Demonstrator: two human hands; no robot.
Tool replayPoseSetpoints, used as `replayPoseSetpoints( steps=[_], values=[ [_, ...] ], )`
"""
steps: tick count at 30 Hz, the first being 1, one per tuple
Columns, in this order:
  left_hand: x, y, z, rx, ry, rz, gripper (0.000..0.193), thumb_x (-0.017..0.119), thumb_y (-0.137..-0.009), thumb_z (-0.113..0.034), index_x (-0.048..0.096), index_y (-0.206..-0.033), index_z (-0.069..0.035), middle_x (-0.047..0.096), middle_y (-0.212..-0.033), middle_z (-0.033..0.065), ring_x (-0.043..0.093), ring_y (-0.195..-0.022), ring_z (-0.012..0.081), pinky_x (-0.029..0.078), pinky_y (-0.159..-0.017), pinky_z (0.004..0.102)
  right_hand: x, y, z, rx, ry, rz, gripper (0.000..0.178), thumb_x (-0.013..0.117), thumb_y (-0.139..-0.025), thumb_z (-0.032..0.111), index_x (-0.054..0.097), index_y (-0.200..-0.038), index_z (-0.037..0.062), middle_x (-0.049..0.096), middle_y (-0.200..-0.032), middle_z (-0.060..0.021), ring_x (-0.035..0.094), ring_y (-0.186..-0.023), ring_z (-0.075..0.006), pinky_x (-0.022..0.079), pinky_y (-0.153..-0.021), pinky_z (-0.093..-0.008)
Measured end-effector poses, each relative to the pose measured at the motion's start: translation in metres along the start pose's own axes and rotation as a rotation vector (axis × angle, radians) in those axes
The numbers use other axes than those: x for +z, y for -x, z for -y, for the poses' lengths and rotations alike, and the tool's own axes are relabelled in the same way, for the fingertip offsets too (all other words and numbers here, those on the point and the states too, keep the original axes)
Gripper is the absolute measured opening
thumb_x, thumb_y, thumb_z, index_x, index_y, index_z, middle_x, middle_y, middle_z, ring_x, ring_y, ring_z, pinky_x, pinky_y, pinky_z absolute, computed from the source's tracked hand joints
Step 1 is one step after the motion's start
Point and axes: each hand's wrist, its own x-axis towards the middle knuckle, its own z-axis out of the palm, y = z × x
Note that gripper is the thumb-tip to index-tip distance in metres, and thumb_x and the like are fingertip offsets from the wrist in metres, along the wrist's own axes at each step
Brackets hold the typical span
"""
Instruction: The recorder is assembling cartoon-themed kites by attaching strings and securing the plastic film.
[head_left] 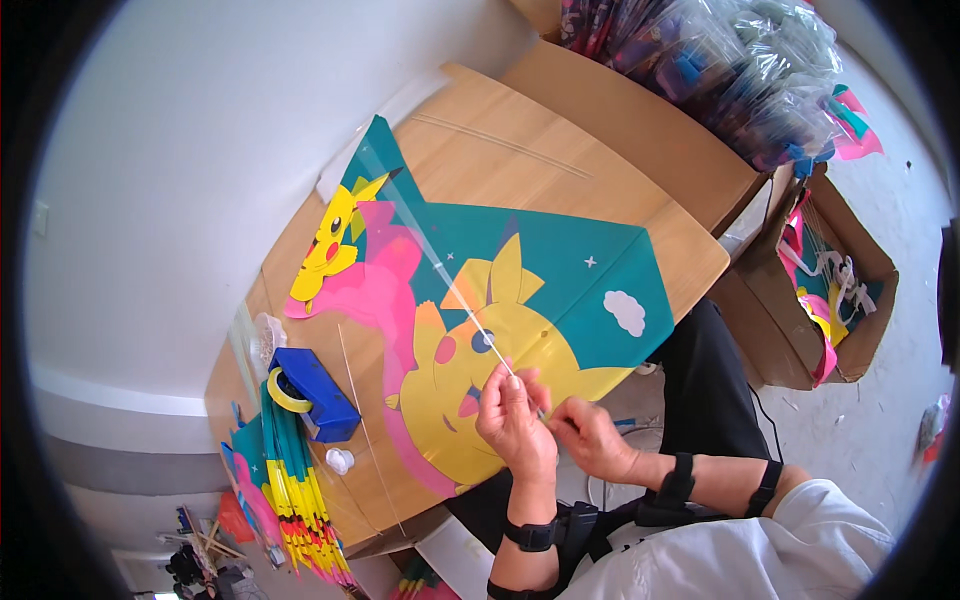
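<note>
A printed kite (pixel 520 290), teal, yellow and pink with a cartoon figure, lies spread over the table, its near edge towards my lap. My left hand (pixel 517 418) is closed around a thin white rod (pixel 450 280), which slants up and away over the kite, blurred towards its far end. Just right of it, my right hand (pixel 594 437) has its thumb and fingers pinched together near the rod's lower end. Whatever sits between those right fingers is too small to make out.
On the wooden table (pixel 640 200) stand a blue tape dispenser (pixel 318 395), a small white ball-like piece (pixel 340 461) and a bundle of folded kites (pixel 295 490). Thin rods lie near the far edge. An open carton (pixel 770 330) with kite parts and plastic-bagged goods (pixel 720 70) are at right.
</note>
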Motion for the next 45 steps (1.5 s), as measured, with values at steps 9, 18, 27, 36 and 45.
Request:
replayPoseSetpoints(
  steps=[9, 18, 27, 36, 45],
  values=[
    [-0.089, -0.013, 0.012, 0.505, -0.927, 0.096, 0.013, 0.058, -0.080, 0.006, 0.063, -0.089, -0.001, 0.058, -0.081, 0.0102, 0.057, -0.076, 0.0243, 0.046, -0.067, 0.0337, -0.060, -0.044, 0.009, -0.401, 0.492, -0.153, 0.019, 0.065, -0.074, 0.003, 0.054, -0.088, 0.0011, 0.056, -0.091, -0.0157, 0.055, -0.089, -0.0355, 0.046, -0.072, -0.0407],
    [-0.103, -0.032, 0.014, 0.510, -1.108, 0.221, 0.015, 0.059, -0.077, 0.006, 0.063, -0.089, -0.002, 0.055, -0.083, 0.0115, 0.057, -0.080, 0.0292, 0.047, -0.069, 0.0369, -0.090, -0.086, -0.008, -0.498, 0.923, -0.245, 0.043, 0.067, -0.077, 0.015, 0.052, -0.113, -0.0045, 0.047, -0.126, -0.0193, 0.042, -0.122, -0.0352, 0.034, -0.103, -0.0443],
    [-0.093, -0.038, 0.015, 0.570, -1.159, 0.238, 0.018, 0.058, -0.077, 0.008, 0.064, -0.090, -0.002, 0.054, -0.082, 0.0116, 0.057, -0.081, 0.0289, 0.048, -0.068, 0.0365, -0.092, -0.097, -0.016, -0.396, 1.022, -0.241, 0.051, 0.061, -0.086, 0.025, 0.047, -0.124, -0.0069, 0.040, -0.135, -0.0228, 0.036, -0.129, -0.0360, 0.026, -0.110, -0.0444],
    [-0.087, -0.043, 0.013, 0.577, -1.168, 0.265, 0.021, 0.057, -0.074, 0.011, 0.063, -0.091, -0.001, 0.054, -0.082, 0.0127, 0.056, -0.080, 0.0308, 0.047, -0.068, 0.0375, -0.091, -0.099, -0.017, -0.343, 1.064, -0.226, 0.055, 0.056, -0.088, 0.031, 0.045, -0.126, -0.0073, 0.038, -0.138, -0.0228, 0.033, -0.132, -0.0346, 0.021, -0.112, -0.0430],
    [-0.080, -0.052, 0.017, 0.515, -1.093, 0.286, 0.017, 0.061, -0.075, 0.006, 0.062, -0.090, -0.001, 0.056, -0.079, 0.0124, 0.057, -0.075, 0.0304, 0.046, -0.065, 0.0383, -0.091, -0.100, -0.017, -0.306, 1.094, -0.202, 0.056, 0.054, -0.090, 0.031, 0.043, -0.129, -0.0069, 0.035, -0.142, -0.0213, 0.028, -0.135, -0.0322, 0.019, -0.113, -0.0418]
  ],
)
